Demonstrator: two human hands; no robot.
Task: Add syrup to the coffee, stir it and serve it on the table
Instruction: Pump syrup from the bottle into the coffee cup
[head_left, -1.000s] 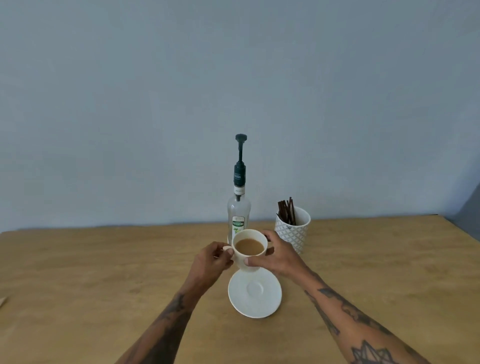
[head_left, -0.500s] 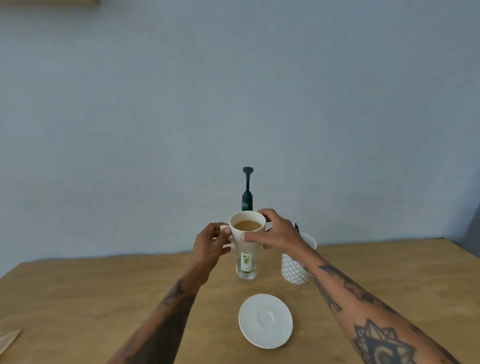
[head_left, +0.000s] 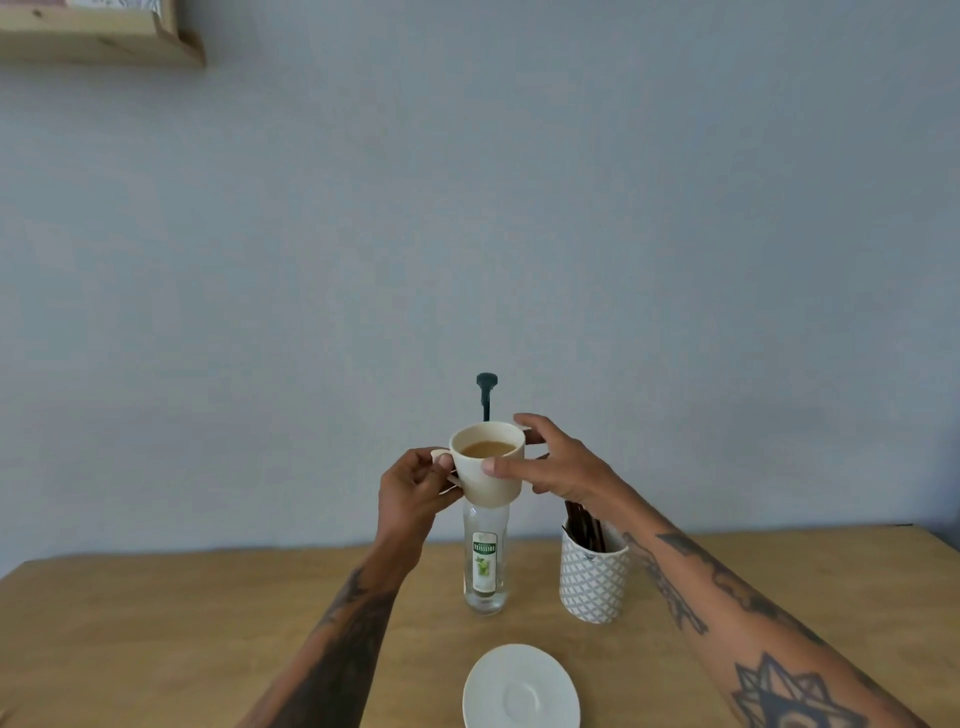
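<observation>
Two grips hold the coffee-filled cup (head_left: 491, 480) (left hand (head_left: 410, 493) on its handle (head_left: 438, 456), right hand (head_left: 563, 467) round its wall).

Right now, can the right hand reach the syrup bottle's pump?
Likely yes: the pump stands uncovered just above the cup, close to the right hand, while the left hand grips the handle.

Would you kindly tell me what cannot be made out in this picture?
Head view:
- Clear glass syrup bottle: neck hidden behind the cream ceramic cup.
- Round white saucer: near rim cut off by the bottom edge.
- Dark sticks in the patterned white pot: tops hidden by the right forearm.
- Right hand: whether its far fingers touch the cup.
</observation>
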